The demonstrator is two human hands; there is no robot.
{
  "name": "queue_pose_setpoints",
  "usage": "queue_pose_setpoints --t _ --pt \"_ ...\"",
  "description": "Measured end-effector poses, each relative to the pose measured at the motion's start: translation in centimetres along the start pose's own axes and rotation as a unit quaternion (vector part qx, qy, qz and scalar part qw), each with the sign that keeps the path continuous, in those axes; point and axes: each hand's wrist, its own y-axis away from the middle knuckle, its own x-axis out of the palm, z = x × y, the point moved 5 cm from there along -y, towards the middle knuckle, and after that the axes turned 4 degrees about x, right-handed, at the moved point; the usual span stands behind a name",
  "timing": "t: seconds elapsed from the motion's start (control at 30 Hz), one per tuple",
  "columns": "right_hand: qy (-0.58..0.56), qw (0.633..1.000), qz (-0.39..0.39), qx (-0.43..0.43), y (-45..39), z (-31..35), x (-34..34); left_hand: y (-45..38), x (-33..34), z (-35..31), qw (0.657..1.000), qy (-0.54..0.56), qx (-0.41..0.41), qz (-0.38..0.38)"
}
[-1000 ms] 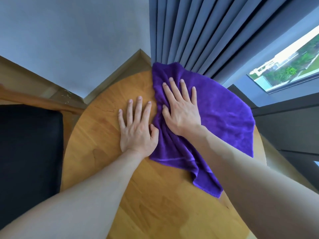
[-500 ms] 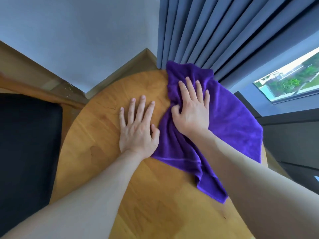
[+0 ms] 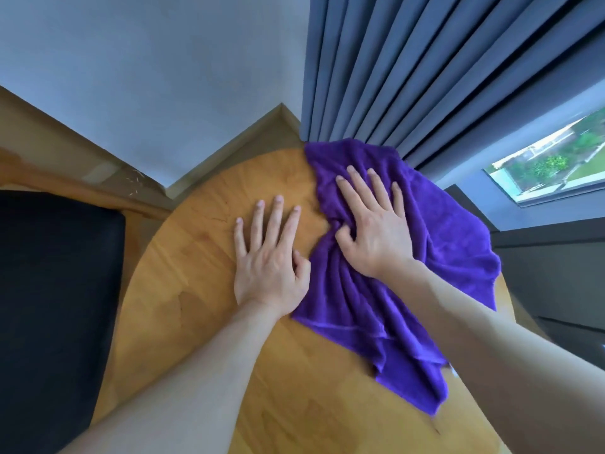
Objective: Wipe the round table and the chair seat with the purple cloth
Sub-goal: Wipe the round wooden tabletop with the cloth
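While the left hand [image 3: 266, 267] is bracing flat and spread on the surface [image 3: 183, 290], the right hand [image 3: 376, 231], fingers spread, is pushing the purple cloth [image 3: 360, 309] rightward, seemingly finishing the far edge.

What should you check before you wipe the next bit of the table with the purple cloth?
1. Right hand flat on the purple cloth: ok.
2. Left hand steadying the round table, off the cloth: ok.
3. Cloth spread flat: not ok, it is bunched near the thumb.
4. Cloth clear of the curtain: cannot tell, its far edge lies right by it.
5. Black chair seat wiped: cannot tell.
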Motion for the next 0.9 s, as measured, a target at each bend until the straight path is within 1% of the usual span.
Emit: queue_pose_setpoints --t 0.07,0.1,0.17,0.23,0.33,0.47,0.5,0.53,0.6,0.67,0.73,0.8,0.83,0.9 --pt "-0.019 0.996 -0.025 0.084 -1.0 2.3 0.5 0.0 0.0 0.1 1.000 -0.003 -0.001 0.002" --pt "-0.027 0.993 -0.033 0.109 -1.2 3.4 0.8 0.0 0.1 0.1 1.000 -0.005 0.000 0.003" --pt "-0.041 0.991 -0.033 0.124 -0.8 4.7 1.2 0.0 0.1 0.2 1.000 -0.010 0.002 0.002" --pt "-0.047 0.994 -0.021 0.093 0.1 5.1 1.4 0.1 0.1 0.1 1.000 -0.018 0.005 0.001" --pt "-0.056 0.998 0.009 0.005 2.2 4.6 1.5 0.2 0.1 0.0 1.000 -0.020 0.008 0.005" --pt "-0.038 0.991 0.045 -0.121 3.6 1.2 0.8 -0.1 0.0 0.0 1.000 -0.004 0.003 0.001" --pt "-0.028 0.990 0.045 -0.130 3.2 0.2 0.5 -0.1 0.0 0.0 1.000 -0.001 0.002 0.000" --pt "-0.025 0.992 0.039 -0.117 2.6 -0.4 0.2 -0.1 0.0 0.0 1.000 0.000 0.001 0.000" --pt "-0.027 0.999 0.017 -0.041 1.0 -0.4 0.0 -0.1 0.0 0.1 1.000 0.001 -0.001 0.003" --pt "-0.028 0.999 -0.005 0.035 -0.3 1.0 0.2 0.0 0.0 0.1 1.000 -0.001 -0.002 0.006" --pt "-0.034 0.996 -0.018 0.079 -0.9 2.7 0.6 0.1 0.0 0.2 1.000 -0.007 -0.001 0.010" --pt "-0.041 0.995 -0.017 0.089 -0.5 3.6 0.9 0.1 0.0 0.1 1.000 -0.010 0.001 0.012" --pt "-0.043 0.996 -0.012 0.076 0.2 3.8 1.1 0.1 0.0 0.1 1.000 -0.009 0.002 0.012" --pt "-0.049 0.999 0.007 0.021 1.7 3.6 1.2 0.1 -0.2 0.0 1.000 -0.006 0.002 0.008"
